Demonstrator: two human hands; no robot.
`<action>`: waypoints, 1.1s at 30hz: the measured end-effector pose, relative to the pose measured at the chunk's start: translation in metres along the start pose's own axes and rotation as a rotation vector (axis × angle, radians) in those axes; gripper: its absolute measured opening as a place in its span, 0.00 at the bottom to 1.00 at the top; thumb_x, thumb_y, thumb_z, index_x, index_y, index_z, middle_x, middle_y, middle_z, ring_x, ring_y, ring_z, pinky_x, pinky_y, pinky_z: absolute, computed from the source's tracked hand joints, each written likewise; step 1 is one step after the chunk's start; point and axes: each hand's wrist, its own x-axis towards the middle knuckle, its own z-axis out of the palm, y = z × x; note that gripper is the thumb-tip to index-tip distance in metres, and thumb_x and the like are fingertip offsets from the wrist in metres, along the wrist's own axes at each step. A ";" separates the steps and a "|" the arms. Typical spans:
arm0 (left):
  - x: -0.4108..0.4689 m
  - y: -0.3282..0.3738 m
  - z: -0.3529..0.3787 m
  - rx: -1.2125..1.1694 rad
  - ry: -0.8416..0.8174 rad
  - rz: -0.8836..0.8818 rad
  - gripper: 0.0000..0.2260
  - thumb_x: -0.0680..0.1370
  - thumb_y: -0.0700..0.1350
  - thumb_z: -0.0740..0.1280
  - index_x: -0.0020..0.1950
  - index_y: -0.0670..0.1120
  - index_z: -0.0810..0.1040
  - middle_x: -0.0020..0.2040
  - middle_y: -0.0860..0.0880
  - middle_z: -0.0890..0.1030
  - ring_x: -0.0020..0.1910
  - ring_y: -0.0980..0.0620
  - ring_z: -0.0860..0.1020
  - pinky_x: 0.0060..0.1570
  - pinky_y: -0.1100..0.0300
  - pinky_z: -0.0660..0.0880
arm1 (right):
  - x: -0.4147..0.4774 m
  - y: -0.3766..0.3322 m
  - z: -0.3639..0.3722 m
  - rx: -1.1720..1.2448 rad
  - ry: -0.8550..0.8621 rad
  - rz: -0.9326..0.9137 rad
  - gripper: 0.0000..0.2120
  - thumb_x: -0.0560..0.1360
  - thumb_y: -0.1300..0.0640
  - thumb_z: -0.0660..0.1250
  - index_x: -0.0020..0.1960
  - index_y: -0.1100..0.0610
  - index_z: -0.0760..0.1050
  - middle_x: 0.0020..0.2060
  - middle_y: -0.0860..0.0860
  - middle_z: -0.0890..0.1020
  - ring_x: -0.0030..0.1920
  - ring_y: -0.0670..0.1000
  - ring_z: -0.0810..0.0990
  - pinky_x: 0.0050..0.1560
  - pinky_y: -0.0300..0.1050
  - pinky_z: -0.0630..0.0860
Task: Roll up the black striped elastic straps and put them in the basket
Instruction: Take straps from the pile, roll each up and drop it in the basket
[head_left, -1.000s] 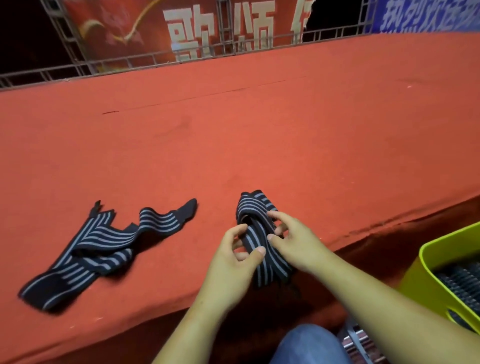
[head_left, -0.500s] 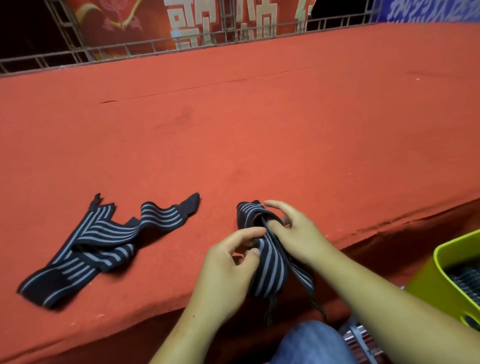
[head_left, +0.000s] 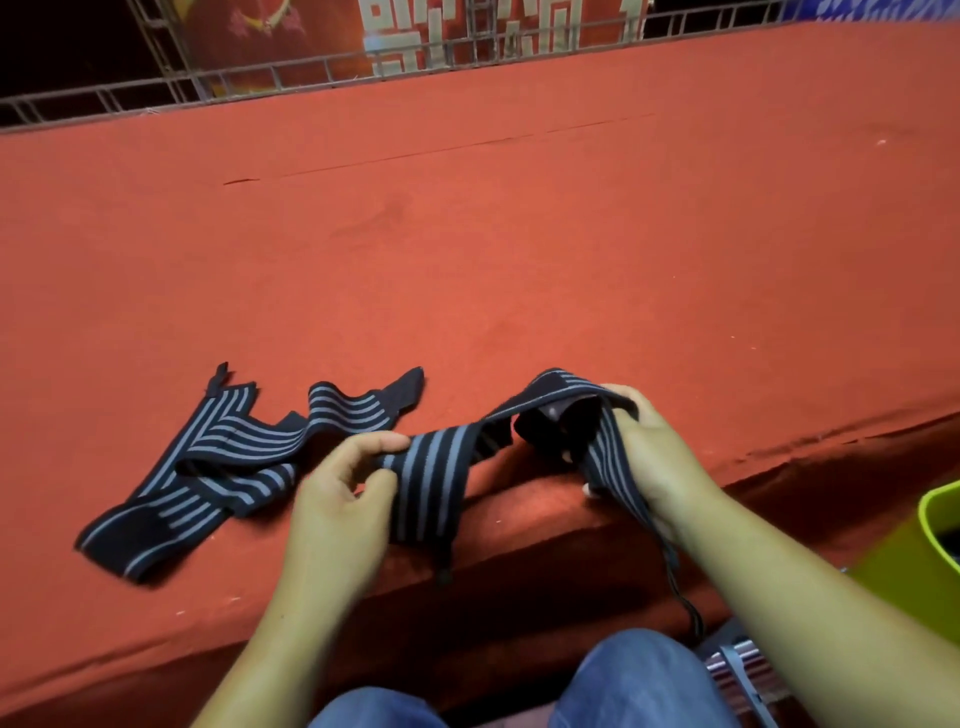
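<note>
Your left hand (head_left: 340, 499) pinches the striped strap (head_left: 431, 475) between thumb and fingers, low in the middle of the frame. Your right hand (head_left: 647, 457) is curled round its other end, a bit further right. The strap sags loose between them, over the front edge of the red worktop (head_left: 519, 260), and it is not rolled yet. It looks twisted near your right hand, so if you roll from there, the roll may come out lumpy. It is stretchy, so a loose pinch could let it spring open. If it slips, it will likely drop off the edge. A thin cord (head_left: 675, 582) dangles below your right hand and could get caught in the roll. The second strap (head_left: 223, 457) lies on the worktop to the left. Only a corner of the basket (head_left: 930, 525) shows at the lower right edge, so a throw without looking could miss.
</note>
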 end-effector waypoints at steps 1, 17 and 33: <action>0.004 -0.002 -0.005 0.006 0.030 -0.010 0.19 0.77 0.28 0.62 0.48 0.51 0.83 0.42 0.58 0.85 0.38 0.60 0.78 0.39 0.70 0.73 | 0.000 -0.001 -0.001 0.006 -0.011 0.002 0.09 0.83 0.56 0.65 0.59 0.45 0.79 0.40 0.58 0.86 0.37 0.55 0.85 0.31 0.50 0.78; 0.010 -0.004 -0.007 0.579 0.101 0.209 0.16 0.76 0.38 0.72 0.63 0.50 0.83 0.63 0.49 0.76 0.65 0.47 0.71 0.69 0.60 0.63 | -0.016 -0.006 -0.002 0.117 -0.087 0.127 0.09 0.83 0.57 0.66 0.61 0.50 0.81 0.38 0.54 0.86 0.31 0.51 0.81 0.29 0.43 0.72; -0.025 0.031 0.057 0.091 -0.394 0.085 0.29 0.80 0.47 0.71 0.77 0.64 0.64 0.65 0.68 0.77 0.54 0.64 0.82 0.59 0.66 0.76 | -0.066 0.029 0.035 0.087 -0.165 -0.043 0.10 0.85 0.48 0.64 0.59 0.46 0.84 0.54 0.49 0.89 0.59 0.49 0.86 0.66 0.54 0.79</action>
